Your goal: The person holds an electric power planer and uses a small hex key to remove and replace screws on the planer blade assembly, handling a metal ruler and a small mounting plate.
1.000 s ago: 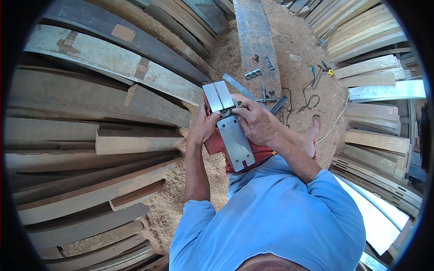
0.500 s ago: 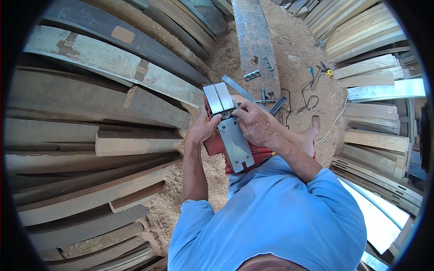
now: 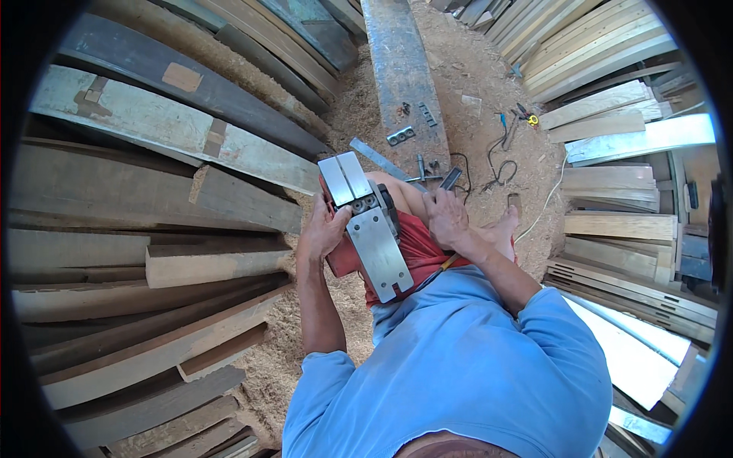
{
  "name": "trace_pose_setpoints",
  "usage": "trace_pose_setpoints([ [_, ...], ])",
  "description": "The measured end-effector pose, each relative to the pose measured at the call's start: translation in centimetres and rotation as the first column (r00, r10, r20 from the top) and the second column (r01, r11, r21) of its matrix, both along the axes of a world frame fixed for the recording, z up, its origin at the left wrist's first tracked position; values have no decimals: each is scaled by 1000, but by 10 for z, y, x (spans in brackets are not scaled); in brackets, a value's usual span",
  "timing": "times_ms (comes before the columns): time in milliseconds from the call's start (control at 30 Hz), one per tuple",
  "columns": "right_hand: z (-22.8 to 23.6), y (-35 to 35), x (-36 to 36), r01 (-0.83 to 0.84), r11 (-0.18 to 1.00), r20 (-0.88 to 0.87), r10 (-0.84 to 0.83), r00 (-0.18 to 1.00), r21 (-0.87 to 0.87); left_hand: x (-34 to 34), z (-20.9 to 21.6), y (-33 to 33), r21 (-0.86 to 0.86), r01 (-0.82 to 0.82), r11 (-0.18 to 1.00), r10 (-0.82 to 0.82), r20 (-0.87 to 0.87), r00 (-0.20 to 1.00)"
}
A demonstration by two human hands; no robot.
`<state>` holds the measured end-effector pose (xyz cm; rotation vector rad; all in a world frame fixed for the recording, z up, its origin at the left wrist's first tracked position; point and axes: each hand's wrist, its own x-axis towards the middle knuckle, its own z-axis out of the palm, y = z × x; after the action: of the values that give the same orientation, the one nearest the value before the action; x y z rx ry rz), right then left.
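Lifted off the planer's top since a second ago: right hand, now just beside it, fingers curled around a small dark tool. Left hand clamped on the upturned electric planer, resting between both hands on the lap.

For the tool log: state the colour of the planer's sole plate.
Bare silver-grey metal sole plate, on a red-bodied planer; head view.
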<state>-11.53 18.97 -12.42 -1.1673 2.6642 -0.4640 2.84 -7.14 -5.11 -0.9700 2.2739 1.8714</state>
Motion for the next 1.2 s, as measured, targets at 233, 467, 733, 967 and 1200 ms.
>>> trace_pose_setpoints([
  [233,-1,-16,-76,27,978,450,71,890,-207,7,-23,-8,-80,-6,997,5,-10,1000],
  [467,-68,-32,-122,124,990,112,-115,987,-72,5,-22,-5,-63,-21,998,20,-22,1000],
  [733,-75,-32,-120,174,952,157,-138,978,-251,3,-18,-5,-53,-52,997,50,-42,998],
  [967,-45,-1,-99,553,781,957,226,183,-291,2,-10,0,30,-56,998,58,-51,997],
  [1200,-13,0,-41,408,852,938,347,28,-327,-5,6,3,-44,-21,999,21,-7,1000],
])
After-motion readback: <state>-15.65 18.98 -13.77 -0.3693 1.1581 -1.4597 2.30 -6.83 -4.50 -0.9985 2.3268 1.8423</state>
